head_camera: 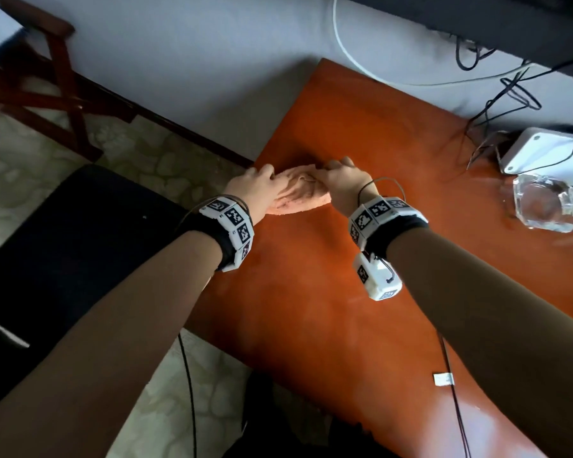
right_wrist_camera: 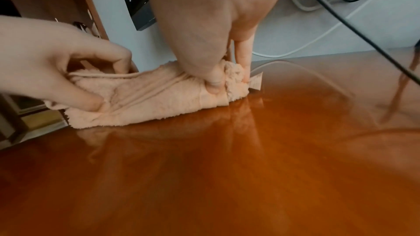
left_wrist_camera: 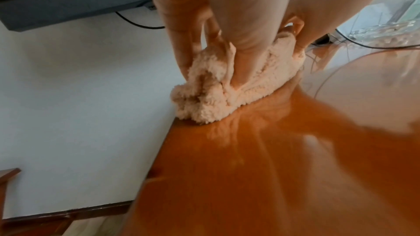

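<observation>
A small peach terry cloth lies bunched into a roll at the far left corner of the glossy orange-brown table. My left hand grips its left end, thumb and curled fingers pinching the folds. My right hand grips the right end, thumb pressed into the cloth. In the left wrist view the cloth sits right at the table's corner, under my left hand. The cloth's underside is hidden.
A clear glass dish and a white box stand at the table's right edge, with black and white cables behind. A dark chair seat is left of the table, and a wooden frame stands by the wall.
</observation>
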Tool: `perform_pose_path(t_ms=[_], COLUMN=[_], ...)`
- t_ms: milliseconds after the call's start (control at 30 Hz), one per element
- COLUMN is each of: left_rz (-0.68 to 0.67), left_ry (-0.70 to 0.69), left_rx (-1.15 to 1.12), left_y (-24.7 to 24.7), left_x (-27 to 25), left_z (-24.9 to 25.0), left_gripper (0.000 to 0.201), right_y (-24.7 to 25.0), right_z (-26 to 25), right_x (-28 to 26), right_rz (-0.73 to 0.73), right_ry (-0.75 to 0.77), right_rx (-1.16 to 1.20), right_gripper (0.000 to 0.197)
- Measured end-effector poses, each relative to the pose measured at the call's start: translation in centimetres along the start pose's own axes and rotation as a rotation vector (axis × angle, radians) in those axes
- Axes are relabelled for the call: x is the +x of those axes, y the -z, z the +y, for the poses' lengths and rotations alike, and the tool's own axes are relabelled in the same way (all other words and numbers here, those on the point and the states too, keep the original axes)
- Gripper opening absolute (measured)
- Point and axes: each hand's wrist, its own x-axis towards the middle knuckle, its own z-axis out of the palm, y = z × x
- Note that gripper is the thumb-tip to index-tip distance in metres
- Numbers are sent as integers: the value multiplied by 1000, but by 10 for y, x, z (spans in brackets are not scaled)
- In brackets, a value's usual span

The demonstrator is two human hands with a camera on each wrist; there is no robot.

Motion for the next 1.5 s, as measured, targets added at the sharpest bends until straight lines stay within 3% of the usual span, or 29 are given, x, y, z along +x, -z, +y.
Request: perform_pose_path(t_ms=[167,367,533,967,1133,1267,1500], left_rz=[27,75,105,168,139,95,84], left_ry=[26,66,40,16,10,-12,-59], left_rx=[-23,-68,-50,-92,-107,-58,-11], left_y=[9,17,28,44,46,50,42], left_x=[23,51,82,143,146,141,115], left_z=[-4,-11,-20,-32,-35,-32,-18], left_gripper=[59,48,39,34,36,45,44], right_y=[11,29,36,50,47,54,41], right_z=[9,22,37,65,65,62,58], right_x=[23,51,75,111,117,107,74], right_rz=[21,-5,49,128,116,24,28], right_ry=[-29,-49,-105,-114,-123,-140,-122], right_rx=[50,102,154,186,189,196,150], right_gripper=[48,58,52,58,56,44,58])
